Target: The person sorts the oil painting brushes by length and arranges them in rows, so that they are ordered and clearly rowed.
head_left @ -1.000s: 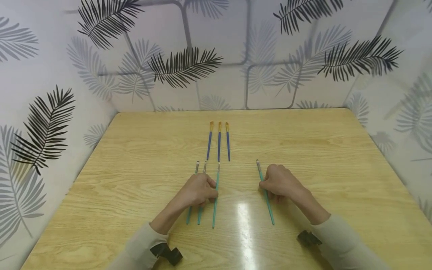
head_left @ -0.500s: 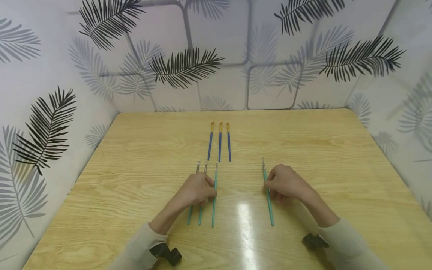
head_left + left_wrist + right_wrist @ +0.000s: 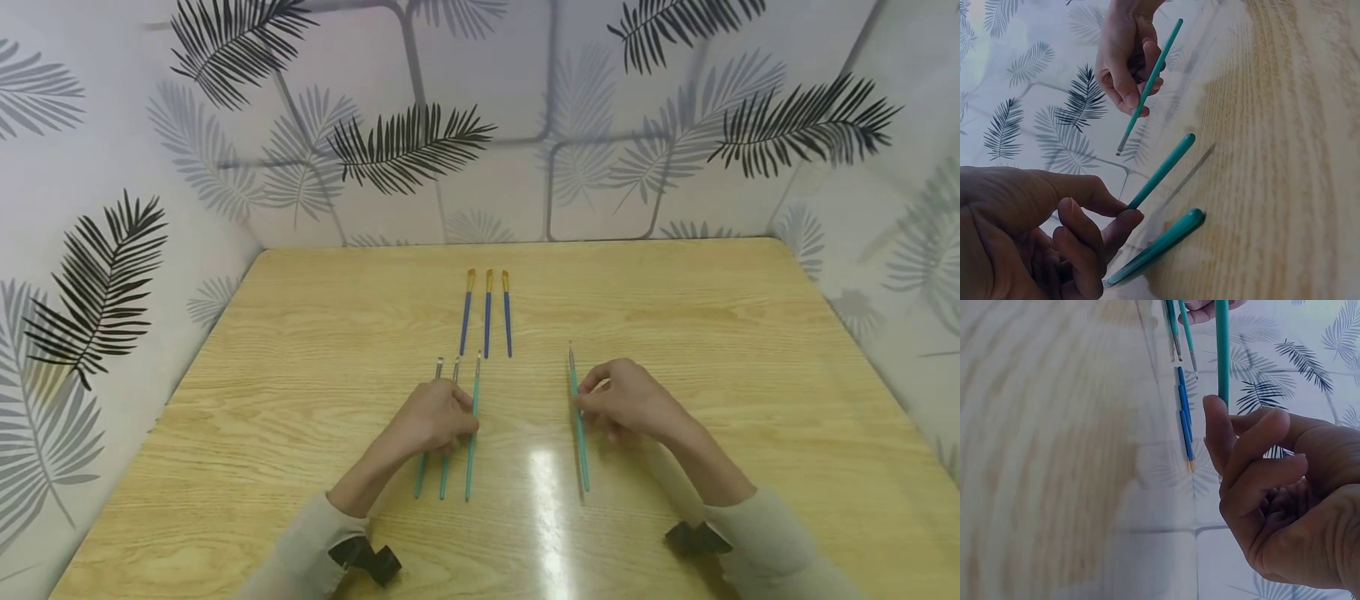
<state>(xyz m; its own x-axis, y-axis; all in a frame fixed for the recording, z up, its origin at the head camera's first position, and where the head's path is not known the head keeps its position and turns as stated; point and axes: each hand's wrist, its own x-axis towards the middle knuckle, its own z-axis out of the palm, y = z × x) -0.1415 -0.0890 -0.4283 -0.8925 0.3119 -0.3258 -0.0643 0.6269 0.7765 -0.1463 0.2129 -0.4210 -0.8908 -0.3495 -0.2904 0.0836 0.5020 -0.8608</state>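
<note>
My left hand (image 3: 437,417) pinches a teal-handled paintbrush (image 3: 474,408) between thumb and finger; in the left wrist view its handle end (image 3: 1169,162) is raised off the wood, with a shadow beside it. Under that hand lie two more teal paintbrushes (image 3: 420,477), their middles hidden by it. On the right, my right hand (image 3: 626,400) pinches another teal paintbrush (image 3: 581,442), bristles pointing away from me. The right wrist view shows this handle (image 3: 1222,356) upright between thumb and fingertip, the other fingers loosely bent.
Three blue paintbrushes (image 3: 487,321) with golden bristles lie side by side farther back on the wooden table (image 3: 675,308). Behind the table's far edge rises a leaf-patterned wall (image 3: 510,192). Dark wrist cameras (image 3: 367,560) sit at both sleeves.
The left hand's brush has shifted slightly left and away from me. The right hand's brush went right, then back left, and now stands straighter.
</note>
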